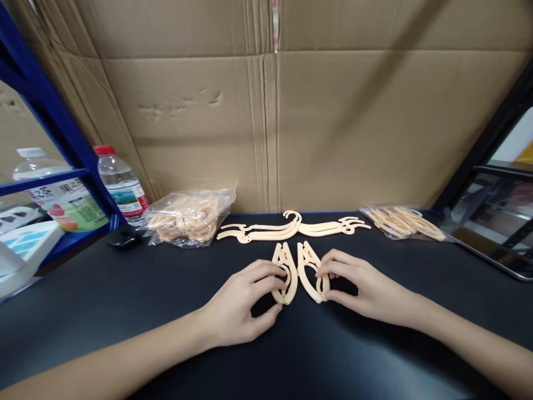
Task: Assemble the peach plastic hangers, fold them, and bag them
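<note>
Two cream plastic hanger halves lie side by side on the black table (pixel 125 311). My left hand (pixel 241 303) pinches the left hanger piece (pixel 285 272) between thumb and fingers. My right hand (pixel 366 289) grips the right hanger piece (pixel 310 269) the same way. Both pieces rest flat on the table, close together but apart. Just behind them lies a stack of assembled, spread-out hangers (pixel 293 226).
A clear bag of cream parts (pixel 189 218) sits at the back left, another bag of parts (pixel 402 222) at the back right. A water bottle (pixel 121 186) and a dark small object (pixel 122 239) stand left. Cardboard wall behind; blue shelf left; tablet (pixel 495 244) right.
</note>
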A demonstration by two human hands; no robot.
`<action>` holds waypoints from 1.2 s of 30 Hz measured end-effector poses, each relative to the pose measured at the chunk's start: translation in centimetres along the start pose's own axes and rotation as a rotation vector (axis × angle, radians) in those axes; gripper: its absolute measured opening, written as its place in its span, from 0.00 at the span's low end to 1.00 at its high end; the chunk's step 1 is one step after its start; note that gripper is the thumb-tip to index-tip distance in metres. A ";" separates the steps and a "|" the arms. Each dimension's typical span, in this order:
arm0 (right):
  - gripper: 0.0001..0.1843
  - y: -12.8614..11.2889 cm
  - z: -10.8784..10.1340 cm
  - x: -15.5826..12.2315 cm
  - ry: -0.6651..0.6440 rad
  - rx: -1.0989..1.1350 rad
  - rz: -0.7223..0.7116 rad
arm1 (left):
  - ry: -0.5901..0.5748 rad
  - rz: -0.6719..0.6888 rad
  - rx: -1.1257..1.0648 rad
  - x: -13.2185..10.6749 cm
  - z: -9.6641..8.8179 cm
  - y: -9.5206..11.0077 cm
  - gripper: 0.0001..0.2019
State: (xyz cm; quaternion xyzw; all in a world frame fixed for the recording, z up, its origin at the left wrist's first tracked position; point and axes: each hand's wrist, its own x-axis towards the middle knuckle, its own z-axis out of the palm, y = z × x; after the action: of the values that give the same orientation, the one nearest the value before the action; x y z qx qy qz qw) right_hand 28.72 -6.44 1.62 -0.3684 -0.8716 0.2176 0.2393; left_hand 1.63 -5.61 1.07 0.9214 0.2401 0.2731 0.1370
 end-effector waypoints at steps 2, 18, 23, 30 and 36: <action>0.08 0.0 0.0 0.0 -0.005 -0.005 -0.005 | -0.003 0.006 -0.003 0.0 0.0 -0.1 0.15; 0.11 1.0 -0.2 0.3 0.102 -0.073 0.017 | 0.158 -0.092 -0.036 0.0 -0.1 -0.7 0.14; 0.11 1.2 -0.2 0.4 0.115 -0.095 0.048 | 0.217 -0.264 -0.113 0.0 0.0 -1.2 0.12; 0.11 1.5 -0.1 0.5 0.114 -0.078 0.105 | 0.234 -0.400 -0.207 0.1 0.2 -1.8 0.05; 0.12 1.7 -0.1 0.6 0.119 -0.079 0.130 | 0.251 -0.503 -0.374 0.1 0.1 -2.4 0.04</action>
State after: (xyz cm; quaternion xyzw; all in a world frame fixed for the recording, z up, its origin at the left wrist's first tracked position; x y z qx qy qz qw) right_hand 29.33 -4.89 0.84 -0.4456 -0.8380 0.1760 0.2612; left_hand 0.93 -3.54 0.12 0.7516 0.4205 0.3814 0.3359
